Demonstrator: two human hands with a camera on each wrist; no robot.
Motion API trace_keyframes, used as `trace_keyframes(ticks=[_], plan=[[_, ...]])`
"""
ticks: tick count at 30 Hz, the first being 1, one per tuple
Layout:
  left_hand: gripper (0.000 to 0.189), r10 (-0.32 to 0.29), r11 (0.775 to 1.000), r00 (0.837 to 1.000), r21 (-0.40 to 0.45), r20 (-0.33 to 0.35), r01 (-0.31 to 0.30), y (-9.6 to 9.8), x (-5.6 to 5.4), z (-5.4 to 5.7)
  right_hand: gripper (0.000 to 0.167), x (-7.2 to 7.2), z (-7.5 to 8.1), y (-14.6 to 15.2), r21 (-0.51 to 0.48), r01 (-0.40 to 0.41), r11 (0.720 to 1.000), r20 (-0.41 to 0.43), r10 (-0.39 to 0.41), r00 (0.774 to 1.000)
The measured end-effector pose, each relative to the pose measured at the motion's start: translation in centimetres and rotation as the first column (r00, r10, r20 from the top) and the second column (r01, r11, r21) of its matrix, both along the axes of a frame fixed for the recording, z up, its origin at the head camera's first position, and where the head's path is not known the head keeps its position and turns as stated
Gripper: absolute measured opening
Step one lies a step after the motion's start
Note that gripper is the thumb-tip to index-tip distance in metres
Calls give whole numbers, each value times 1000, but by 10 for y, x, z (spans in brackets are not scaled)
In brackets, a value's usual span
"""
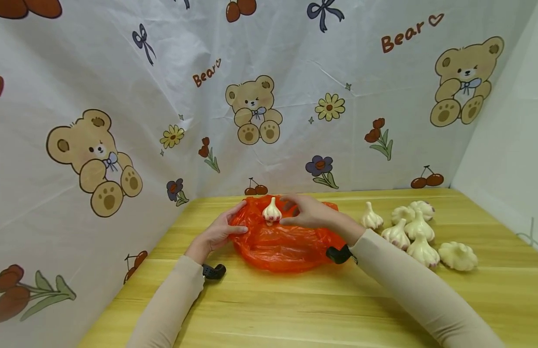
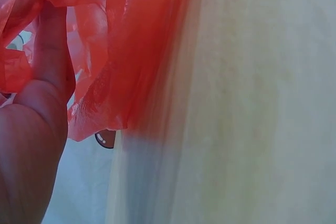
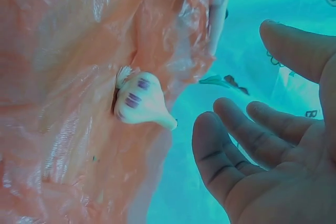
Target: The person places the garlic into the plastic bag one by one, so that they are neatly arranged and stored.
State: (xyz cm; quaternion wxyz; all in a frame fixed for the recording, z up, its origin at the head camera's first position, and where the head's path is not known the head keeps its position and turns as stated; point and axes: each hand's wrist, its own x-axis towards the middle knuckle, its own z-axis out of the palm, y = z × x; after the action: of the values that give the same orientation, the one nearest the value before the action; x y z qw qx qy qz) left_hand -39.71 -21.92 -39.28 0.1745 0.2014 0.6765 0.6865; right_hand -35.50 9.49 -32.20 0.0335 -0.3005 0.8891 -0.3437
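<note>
A red plastic bag (image 1: 277, 249) lies spread on the wooden table, its mouth held apart on the left. My left hand (image 1: 218, 231) grips the bag's left edge between thumb and fingers; in the left wrist view the thin film (image 2: 147, 40) covers the fingertips. A white garlic bulb (image 1: 271, 212) with purple marks sits on the bag, stem upward. Just right of this bulb is my right hand (image 1: 311, 211), fingers spread and bent with nothing between them. The right wrist view shows a gap between the garlic (image 3: 140, 99) and the fingers (image 3: 210, 145).
Several more garlic bulbs (image 1: 419, 227) are grouped on the table (image 1: 269, 309) at the right, beside the right forearm. A white cloth (image 1: 290, 63) printed with bears hangs behind and at the left. Black devices (image 1: 214, 272) are worn at both wrists.
</note>
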Motion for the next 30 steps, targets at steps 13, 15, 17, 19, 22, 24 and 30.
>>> trace_keyframes(ticks=[13,15,17,19,22,24,30], plan=[[95,-18,1000,1000,2,-3,18,2,0,-2,61,35,-8,36,-26,-45,999,-38,44,998],[94,-14,1000,1000,0,-7,14,2,0,-2,61,41,-8,42,-28,-56,998,-37,55,998],[94,-7,1000,1000,-5,-12,7,2,0,-1,60,46,-8,48,-27,-66,997,-39,65,997],[93,-4,1000,1000,-8,-19,4,2,0,0,58,51,-7,54,-24,-71,997,-40,70,997],[93,-6,1000,1000,-11,-23,5,2,0,1,57,59,-6,64,-29,-76,997,-37,75,996],[93,-4,1000,1000,-13,-20,4,2,0,0,56,65,-7,71,-33,-84,996,-35,83,996],[92,8,1000,1000,-17,-7,-8,-1,-1,0,52,81,-8,91,-34,-81,996,-22,81,996]])
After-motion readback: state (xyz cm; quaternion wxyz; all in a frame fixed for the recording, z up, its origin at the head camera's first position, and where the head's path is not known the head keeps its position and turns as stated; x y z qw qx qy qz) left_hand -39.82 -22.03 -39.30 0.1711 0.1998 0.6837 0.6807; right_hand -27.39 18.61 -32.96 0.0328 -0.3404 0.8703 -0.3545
